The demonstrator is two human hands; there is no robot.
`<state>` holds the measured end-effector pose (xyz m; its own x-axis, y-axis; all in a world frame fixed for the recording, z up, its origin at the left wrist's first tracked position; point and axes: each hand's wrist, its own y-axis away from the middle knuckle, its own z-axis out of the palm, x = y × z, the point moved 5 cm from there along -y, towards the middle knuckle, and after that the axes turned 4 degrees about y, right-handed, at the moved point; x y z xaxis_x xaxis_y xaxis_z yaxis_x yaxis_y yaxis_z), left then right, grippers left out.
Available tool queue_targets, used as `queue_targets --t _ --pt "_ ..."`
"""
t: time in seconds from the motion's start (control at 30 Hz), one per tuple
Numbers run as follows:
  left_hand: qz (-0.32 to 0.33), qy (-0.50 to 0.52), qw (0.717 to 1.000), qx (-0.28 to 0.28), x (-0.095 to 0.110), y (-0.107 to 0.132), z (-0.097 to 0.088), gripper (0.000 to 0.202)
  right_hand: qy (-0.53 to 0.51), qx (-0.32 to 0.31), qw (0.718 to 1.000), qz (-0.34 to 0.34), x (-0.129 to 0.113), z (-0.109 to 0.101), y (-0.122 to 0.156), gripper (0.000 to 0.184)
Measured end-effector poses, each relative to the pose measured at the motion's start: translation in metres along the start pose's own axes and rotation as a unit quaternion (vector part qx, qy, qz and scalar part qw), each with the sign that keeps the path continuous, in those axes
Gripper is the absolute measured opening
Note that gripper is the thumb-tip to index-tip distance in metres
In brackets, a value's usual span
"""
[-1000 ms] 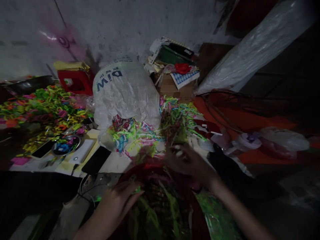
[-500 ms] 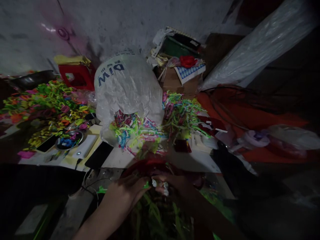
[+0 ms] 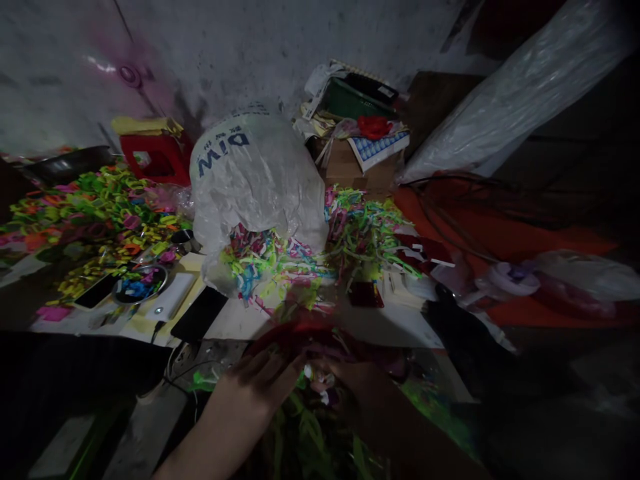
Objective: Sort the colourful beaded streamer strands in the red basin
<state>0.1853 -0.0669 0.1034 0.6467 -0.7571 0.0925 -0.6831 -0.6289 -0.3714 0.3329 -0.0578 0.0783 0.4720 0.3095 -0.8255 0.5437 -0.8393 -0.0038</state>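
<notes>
My left hand (image 3: pixel 263 383) is closed, thumb and fingers pinched together at a small green plastic piece (image 3: pixel 301 379). Facing it, and almost touching, is my right hand (image 3: pixel 353 387), its fingers curled in. Small white bits (image 3: pixel 320 380) show at the right fingertips; whether they are loose parts or wraps on the fingers I cannot tell. Both hands are over a dark red basin (image 3: pixel 285 331) below the table edge. Long green plastic strips (image 3: pixel 310 430) lie under my hands, dim and partly covered by the forearms.
A white plastic sack (image 3: pixel 255 180) spills colourful strips (image 3: pixel 280 263) onto the table. Left are a heap of bright plastic pieces (image 3: pixel 100 207), a metal bowl (image 3: pixel 140 283), a black phone (image 3: pixel 199 315) and a white power bank (image 3: pixel 171 297). A cardboard box (image 3: pixel 345 160) stands behind.
My hands have drawn closer together, and the left fingers now reach further over the small green piece. The view has shifted slightly.
</notes>
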Motion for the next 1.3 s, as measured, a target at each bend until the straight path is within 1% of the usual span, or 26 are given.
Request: queue_targets --t 0.13,0.3,0.37,0.43,0.5,0.57,0.63,0.77,0.9,0.97,1.0,1.1,1.2,1.3 --pt "0.015 -0.002 1.000 -0.001 0.001 -0.001 0.003 0.051 0.005 0.007 1.000 0.009 0.002 0.001 0.001 0.035" --pt "0.022 -0.030 0.999 -0.007 0.004 0.002 0.010 0.051 0.053 -0.004 0.998 0.021 0.000 -0.002 0.002 0.043" --pt "0.022 -0.044 0.999 -0.023 0.005 0.004 0.013 0.055 0.080 -0.016 0.996 0.038 0.004 0.000 0.003 0.046" --pt "0.018 -0.046 0.998 -0.044 0.005 0.007 0.017 0.064 0.124 -0.026 0.991 0.039 0.007 0.003 0.004 0.052" --pt "0.022 -0.033 0.998 -0.053 0.005 0.009 0.019 0.072 0.170 -0.030 0.985 0.027 0.010 0.007 0.004 0.056" --pt "0.030 -0.015 0.998 -0.053 0.006 0.011 0.019 0.075 0.196 -0.029 0.980 0.008 0.010 0.009 0.004 0.055" --pt "0.032 -0.002 0.998 -0.049 0.007 0.011 0.019 0.072 0.210 -0.030 0.977 -0.001 0.010 0.009 0.004 0.051" --pt "0.020 0.027 0.997 -0.066 0.008 0.010 0.019 0.063 0.251 -0.029 0.967 -0.011 0.010 0.010 0.003 0.048" --pt "-0.008 0.080 0.994 -0.078 0.006 0.010 0.022 0.064 0.245 -0.026 0.969 -0.019 0.014 0.015 0.006 0.049" --pt "-0.015 0.099 0.992 -0.080 0.006 0.010 0.025 0.064 0.240 -0.033 0.970 -0.005 0.016 0.018 0.008 0.049" --pt "-0.015 0.105 0.990 -0.090 0.006 0.010 0.027 0.064 0.239 -0.039 0.970 0.007 0.017 0.019 0.009 0.049" --pt "0.019 0.097 0.990 -0.099 0.010 0.009 0.030 0.058 0.226 -0.069 0.970 0.063 0.017 0.018 0.013 0.046" --pt "0.060 0.059 0.994 -0.067 0.012 0.011 0.033 0.047 0.224 -0.115 0.960 0.121 0.018 0.018 0.016 0.047" --pt "0.088 0.047 0.995 -0.025 0.016 0.018 0.045 0.037 0.245 -0.176 0.943 0.140 0.024 0.025 0.021 0.054"
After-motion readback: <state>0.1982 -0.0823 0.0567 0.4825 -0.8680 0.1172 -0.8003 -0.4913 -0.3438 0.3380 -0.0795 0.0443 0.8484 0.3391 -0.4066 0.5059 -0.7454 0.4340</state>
